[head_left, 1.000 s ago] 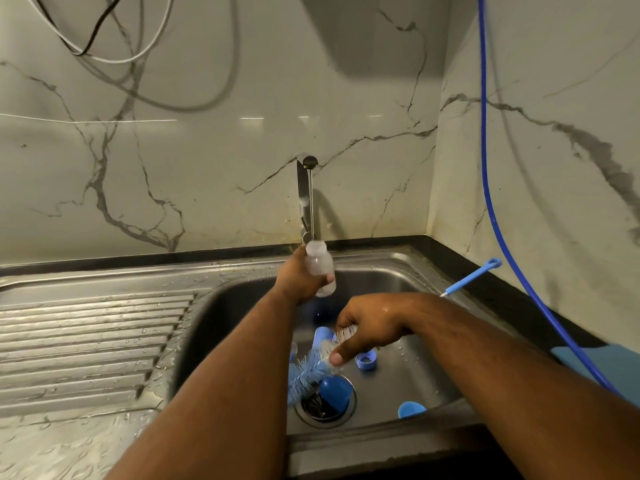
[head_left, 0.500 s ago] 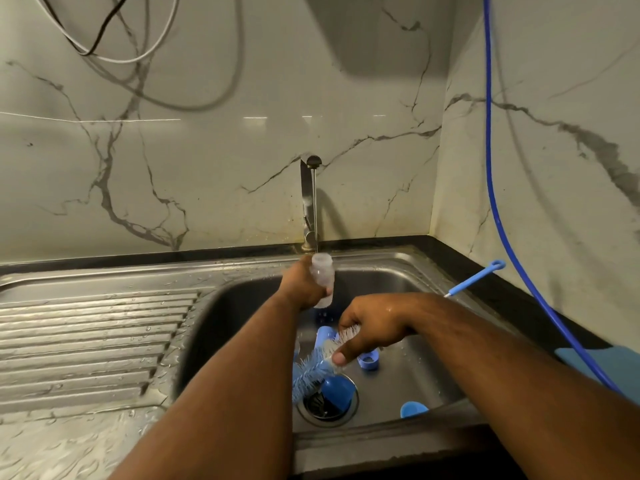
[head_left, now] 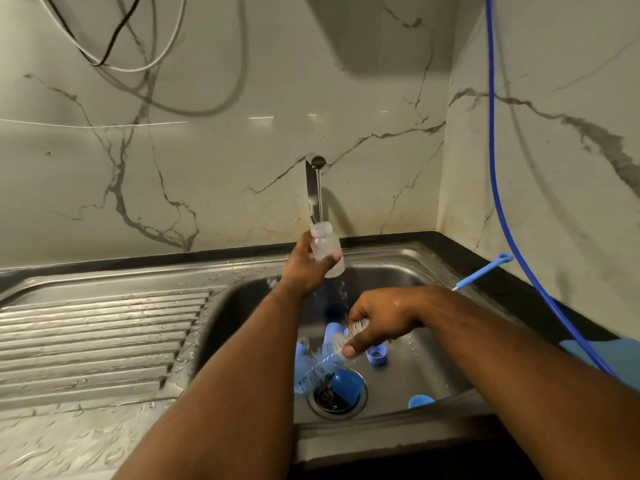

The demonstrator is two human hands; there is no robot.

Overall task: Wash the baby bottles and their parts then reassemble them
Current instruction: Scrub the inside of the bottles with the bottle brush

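Translucent baby bottle (head_left: 327,249), gripped by the left hand (head_left: 306,268), wants its mouth centred under the stream from the tap (head_left: 313,188); the right hand (head_left: 381,320) clutches the bottle brush (head_left: 322,367).

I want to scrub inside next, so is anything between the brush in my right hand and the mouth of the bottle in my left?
Nothing lies between the brush and the bottle, but the tap hangs right above the bottle's mouth, its stream apparently running in. Lowering the bottle would likely free the opening.
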